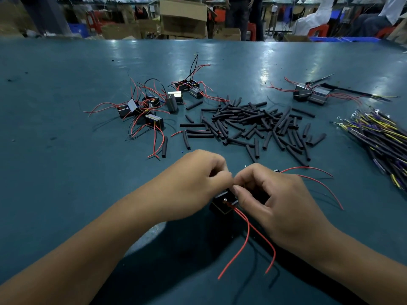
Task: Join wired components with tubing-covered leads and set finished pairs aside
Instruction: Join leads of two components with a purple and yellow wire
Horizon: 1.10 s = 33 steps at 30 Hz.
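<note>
both hands meet at near table (66, 106) edge. my left hand (193, 183) and right hand (275, 199) have fingers curled, pinching something tiny between them over a black block (222, 203) with red leads (246, 236); can't tell what. tubing pile (253, 126) beyond, loose blocks (143, 108) far left.

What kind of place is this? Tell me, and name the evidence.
Probably an electronics assembly workshop: a pile of black tubing pieces and wired components lie on a green worktable, with cardboard boxes behind.
</note>
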Tool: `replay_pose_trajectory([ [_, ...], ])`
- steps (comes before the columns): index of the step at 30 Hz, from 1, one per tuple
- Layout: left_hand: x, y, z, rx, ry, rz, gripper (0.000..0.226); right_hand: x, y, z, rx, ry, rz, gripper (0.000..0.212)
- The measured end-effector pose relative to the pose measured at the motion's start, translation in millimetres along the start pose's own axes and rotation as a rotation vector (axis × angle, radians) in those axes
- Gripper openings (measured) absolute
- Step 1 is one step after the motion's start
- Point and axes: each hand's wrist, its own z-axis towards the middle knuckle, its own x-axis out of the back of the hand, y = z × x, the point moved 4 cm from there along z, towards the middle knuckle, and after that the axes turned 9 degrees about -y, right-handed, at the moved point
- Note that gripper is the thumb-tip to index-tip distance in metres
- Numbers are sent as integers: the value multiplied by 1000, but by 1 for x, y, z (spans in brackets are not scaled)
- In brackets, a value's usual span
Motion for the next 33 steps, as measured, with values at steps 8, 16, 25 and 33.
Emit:
replay_pose_trajectory([
  [8, 31, -3, -6, -306, 27, 164, 12, 5, 3, 1, 18, -29, -29, 6],
  [16, 29, 7, -5, -512, 92, 403, 16, 5, 5, 2, 29, -43, -25, 3],
  [25, 25, 16, -9, -572, 150, 608, 16, 3, 5, 1, 61, -56, -43, 6],
  [33, 16, 3, -5, -373, -35, 154, 11, 3, 5, 1, 65, -41, -55, 4],
])
